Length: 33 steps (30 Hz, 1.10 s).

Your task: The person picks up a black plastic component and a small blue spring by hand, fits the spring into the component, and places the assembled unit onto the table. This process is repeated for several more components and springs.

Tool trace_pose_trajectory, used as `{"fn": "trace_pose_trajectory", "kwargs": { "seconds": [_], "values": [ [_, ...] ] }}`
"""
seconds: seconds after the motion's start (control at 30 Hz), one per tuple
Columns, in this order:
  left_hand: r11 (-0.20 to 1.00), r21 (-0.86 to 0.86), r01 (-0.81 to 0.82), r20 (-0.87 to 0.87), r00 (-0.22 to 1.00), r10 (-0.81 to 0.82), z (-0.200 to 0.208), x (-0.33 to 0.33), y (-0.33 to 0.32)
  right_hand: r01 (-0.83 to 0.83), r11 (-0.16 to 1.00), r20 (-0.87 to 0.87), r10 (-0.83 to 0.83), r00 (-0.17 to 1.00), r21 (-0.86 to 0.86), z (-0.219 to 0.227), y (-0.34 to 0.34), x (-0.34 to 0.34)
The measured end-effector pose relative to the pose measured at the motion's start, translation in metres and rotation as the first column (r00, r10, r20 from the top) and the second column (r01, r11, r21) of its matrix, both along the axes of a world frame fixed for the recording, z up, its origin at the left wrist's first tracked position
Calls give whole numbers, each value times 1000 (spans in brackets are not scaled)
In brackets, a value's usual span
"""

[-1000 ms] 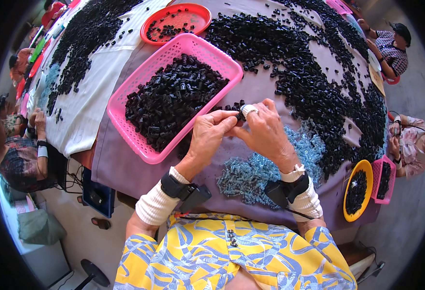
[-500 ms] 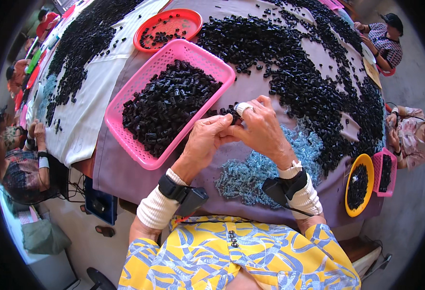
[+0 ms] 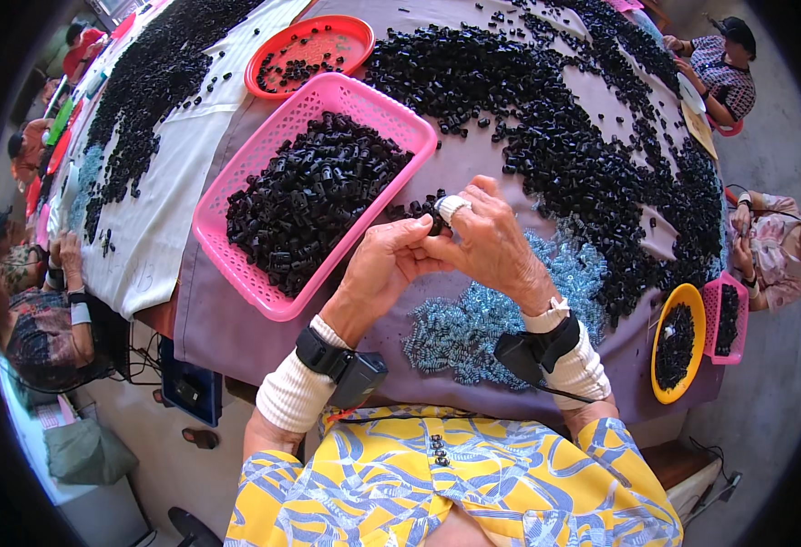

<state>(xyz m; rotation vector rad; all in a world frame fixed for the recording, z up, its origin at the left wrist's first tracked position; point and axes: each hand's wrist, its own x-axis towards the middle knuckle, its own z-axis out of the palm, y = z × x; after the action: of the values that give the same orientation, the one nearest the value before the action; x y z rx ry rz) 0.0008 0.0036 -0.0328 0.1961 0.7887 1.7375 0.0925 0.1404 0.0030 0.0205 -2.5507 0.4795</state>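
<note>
Handwork: apparently manipulating a small black plastic part point(image 3: 438, 225), mostly hidden between both hands, just right of the pink perforated basket point(image 3: 236, 208).
Left hand point(image 3: 382, 266): loosely curled, thumb toward the part; cannot tell the exact grip.
Right hand point(image 3: 493, 244): closed in a pinch, seemingly on the part, far of the clear-blue pieces point(image 3: 462, 335).
Next move: likely calling for fine two-handed alignment.
Change since half a second ago: apparently a slightly opener left palm; otherwise much the same pose.

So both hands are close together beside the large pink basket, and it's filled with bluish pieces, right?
Not quite: the head view shows the large pink basket filled with small black pieces. The left hand and right hand are indeed close together beside it.
</note>
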Motion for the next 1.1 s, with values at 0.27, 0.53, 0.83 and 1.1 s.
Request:
{"fn": "trace_pose_trajectory", "kwargs": {
  "seconds": [0.27, 0.53, 0.83, 1.1],
  "values": [
    [1000, 10, 14, 11, 1000, -14, -5, 0, -1, -55, 998, -12, 55, 998, -13, -4, 2, 2],
    [1000, 20, 14, -31, 999, -14, -6, 0, 1, 23, 998, 21, -24, 999, 51, -3, 0, 5],
    [999, 48, 23, -10, 1000, -22, -4, -1, 0, -48, 999, 23, 48, 999, -13, 2, 0, 4],
    [998, 63, 22, 8, 1000, -23, -6, 0, 3, -36, 999, -40, 35, 999, -23, -3, 2, 2]
  ]
}}
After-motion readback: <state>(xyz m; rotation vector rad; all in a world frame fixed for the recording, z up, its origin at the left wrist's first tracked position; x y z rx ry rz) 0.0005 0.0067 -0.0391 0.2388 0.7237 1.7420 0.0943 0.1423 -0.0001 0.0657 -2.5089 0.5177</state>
